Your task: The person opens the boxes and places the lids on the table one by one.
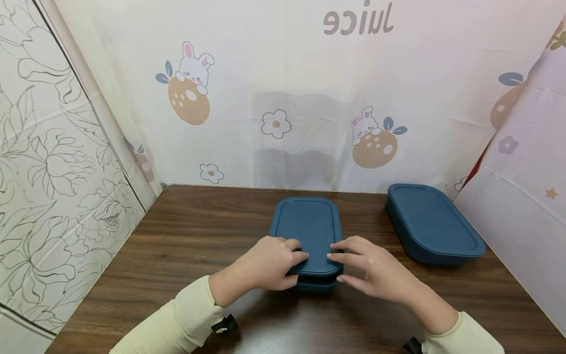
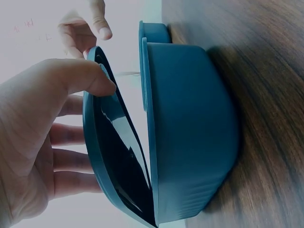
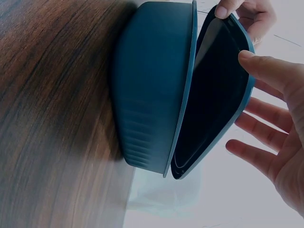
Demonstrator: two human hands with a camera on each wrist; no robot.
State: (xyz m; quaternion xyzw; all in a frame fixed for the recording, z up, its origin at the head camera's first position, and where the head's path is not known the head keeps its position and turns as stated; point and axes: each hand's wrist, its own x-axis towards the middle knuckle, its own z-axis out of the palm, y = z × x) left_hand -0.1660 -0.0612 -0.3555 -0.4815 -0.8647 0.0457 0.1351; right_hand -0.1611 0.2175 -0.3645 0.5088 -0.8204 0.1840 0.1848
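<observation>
pinching the lid (image 1: 305, 226), left hand (image 1: 275, 263) and right hand (image 1: 378, 269) hold its near edge raised above its box (image 2: 192, 128) on the bench (image 1: 190, 236).

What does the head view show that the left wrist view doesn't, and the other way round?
Only the head view: the lid's flat top, the curtain's rabbit prints and a mirrored word, "Juice".
Only the left wrist view: the lid's dark underside.
Both: left hand, right hand, lid, the box beneath, a second box, wooden table.
</observation>
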